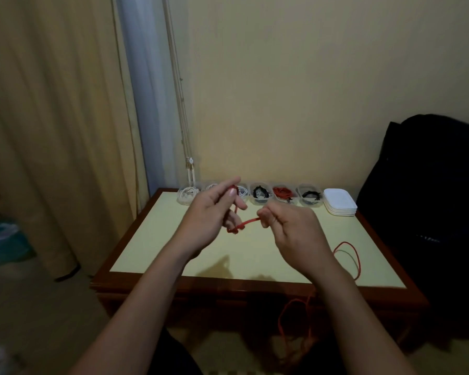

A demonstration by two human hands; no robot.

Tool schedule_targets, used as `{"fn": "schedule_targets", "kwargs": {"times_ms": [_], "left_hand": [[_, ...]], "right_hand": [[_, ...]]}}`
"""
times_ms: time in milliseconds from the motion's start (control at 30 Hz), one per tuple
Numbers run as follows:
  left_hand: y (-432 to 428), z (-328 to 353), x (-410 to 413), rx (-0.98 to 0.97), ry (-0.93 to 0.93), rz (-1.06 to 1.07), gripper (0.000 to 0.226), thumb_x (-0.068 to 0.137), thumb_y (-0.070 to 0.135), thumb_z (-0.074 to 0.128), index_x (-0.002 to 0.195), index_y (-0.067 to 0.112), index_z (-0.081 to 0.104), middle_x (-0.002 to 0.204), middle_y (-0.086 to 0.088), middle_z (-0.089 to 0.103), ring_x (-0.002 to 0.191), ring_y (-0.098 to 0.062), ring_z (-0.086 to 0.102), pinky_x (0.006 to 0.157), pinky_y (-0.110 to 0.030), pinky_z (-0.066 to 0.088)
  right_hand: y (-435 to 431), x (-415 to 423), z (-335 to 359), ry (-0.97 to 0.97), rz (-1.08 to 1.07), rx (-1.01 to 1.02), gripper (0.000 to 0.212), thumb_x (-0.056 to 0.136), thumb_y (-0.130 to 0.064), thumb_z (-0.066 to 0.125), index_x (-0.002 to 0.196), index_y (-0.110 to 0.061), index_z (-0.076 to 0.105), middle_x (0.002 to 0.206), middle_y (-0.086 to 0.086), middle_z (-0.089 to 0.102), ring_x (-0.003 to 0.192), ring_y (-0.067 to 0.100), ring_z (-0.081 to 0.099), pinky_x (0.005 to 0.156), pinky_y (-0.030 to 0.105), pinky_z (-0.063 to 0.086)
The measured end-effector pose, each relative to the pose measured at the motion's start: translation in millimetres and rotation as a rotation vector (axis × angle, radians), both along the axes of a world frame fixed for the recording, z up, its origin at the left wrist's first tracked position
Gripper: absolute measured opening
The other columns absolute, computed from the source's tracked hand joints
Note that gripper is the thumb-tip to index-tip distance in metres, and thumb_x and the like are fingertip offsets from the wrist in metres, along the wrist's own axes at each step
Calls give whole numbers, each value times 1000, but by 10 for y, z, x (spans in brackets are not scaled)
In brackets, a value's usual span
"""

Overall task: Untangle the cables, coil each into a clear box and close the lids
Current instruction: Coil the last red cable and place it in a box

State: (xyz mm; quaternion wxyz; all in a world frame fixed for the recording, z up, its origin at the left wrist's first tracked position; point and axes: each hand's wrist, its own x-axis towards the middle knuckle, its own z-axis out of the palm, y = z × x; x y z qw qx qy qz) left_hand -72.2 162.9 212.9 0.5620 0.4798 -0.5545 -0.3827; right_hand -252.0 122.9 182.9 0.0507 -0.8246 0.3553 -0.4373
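Six boxes along the tabletop's far edge already hold coiled cables, seemingly without lids. A white stack, probably the lids, sits far right. One red cable is left: the left grip and right grip both pinch it above the tabletop with curled fingers. Its tail drops off the near right edge. The left grip half hides one box, and no spare box can be made out.

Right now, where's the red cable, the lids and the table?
red cable point(245, 222): head view, taut middle stretch
lids point(339, 198): head view, top of stack
table point(152, 247): head view, bare top
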Motion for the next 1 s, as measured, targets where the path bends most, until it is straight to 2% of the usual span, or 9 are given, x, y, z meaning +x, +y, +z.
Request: {"fn": "schedule_targets", "kwargs": {"times_ms": [100,200,300,367,533,700,800,900,1000], "left_hand": [[6,-34,-59,71,-1,-124,34,107,12,40,137,8,56,80,0,64,44,-13,46,45,-21,35],[-16,-27,-134,164,297,-294,35,105,13,41,133,1,58,72,-2,48,40,-6,24,41,-19,21],[-46,30,-103,250,680,-389,44,94,16,48,133,-1,58,66,3,33,42,-4,11,38,-18,10],[-41,48,-88,268,759,-406,46,92,22,50,132,1,59,65,5,27,44,-5,7,40,-19,6],[-27,30,-144,261,745,-400,48,93,27,53,134,3,57,64,7,21,44,-6,6,37,-17,7],[-41,-14,-177,232,752,-423,45,96,21,49,136,0,55,62,5,29,41,-4,16,38,-18,12],[-34,-43,-196,184,580,-359,39,102,21,45,135,3,57,65,4,32,44,-6,23,44,-21,14],[-21,-69,-257,126,370,-243,37,104,28,45,129,7,62,63,4,24,50,-9,14,46,-24,12],[-4,-82,-298,104,370,-223,33,103,32,47,120,11,66,62,5,17,50,-8,11,44,-23,11]], "right_hand": [[-17,26,110,-55,23,-41,32,103,-37,48,72,-29,50,56,-21,40,59,-7,45,55,17,29],[-47,60,163,-187,45,0,26,102,-28,60,76,-26,62,56,-18,47,57,-2,48,55,11,32],[-54,65,171,-306,-34,112,39,98,-49,54,85,-14,68,63,-8,58,61,9,52,54,17,33],[-42,46,150,-331,-52,173,44,97,-56,47,87,-19,69,68,-12,61,65,7,54,57,18,33],[46,121,116,-332,66,388,48,101,-58,36,90,-28,72,79,-9,68,76,7,61,67,28,44],[76,104,167,-392,148,472,43,106,-44,41,82,-21,68,65,-5,60,57,3,47,54,17,34],[52,83,170,-365,117,453,45,104,-48,43,80,-18,66,59,-8,51,56,6,44,54,23,34],[60,115,198,-346,92,414,42,104,-48,44,68,-38,64,56,-11,46,53,5,40,52,24,32],[54,140,200,-321,90,376,41,103,-50,45,67,-39,62,57,-4,39,54,9,36,52,31,28]]}}
